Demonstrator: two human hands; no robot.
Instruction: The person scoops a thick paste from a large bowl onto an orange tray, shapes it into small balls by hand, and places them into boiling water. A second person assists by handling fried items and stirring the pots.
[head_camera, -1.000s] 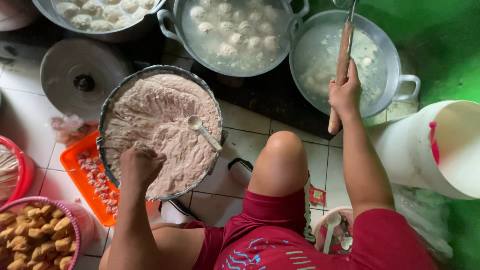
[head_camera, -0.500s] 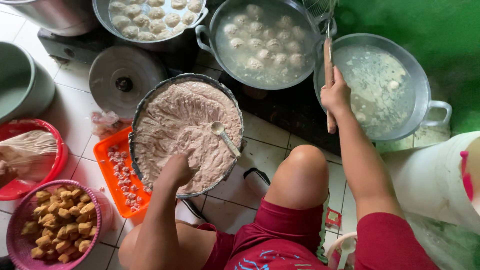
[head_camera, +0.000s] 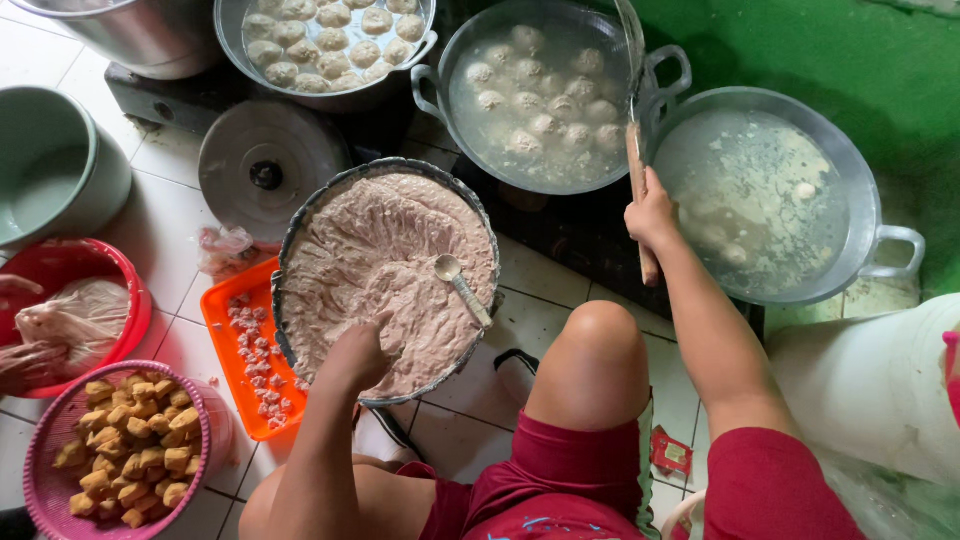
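A wide metal basin (head_camera: 385, 270) of pinkish ground paste is seen on the tiled floor (head_camera: 170, 230), ahead of the bent knee. A pot of pale balls in cloudy water (head_camera: 540, 95) stands beyond it. The left hand (head_camera: 358, 352) is sunk, fingers curled, into the paste. The right hand (head_camera: 652, 213) is closed around a wooden-handled utensil (head_camera: 638, 190). A spoon (head_camera: 462, 287) lies in the paste.

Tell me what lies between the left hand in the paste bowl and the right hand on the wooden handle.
In the head view, a metal spoon resting on the paste bowl lies between the left hand and right hand, then bare white tile.
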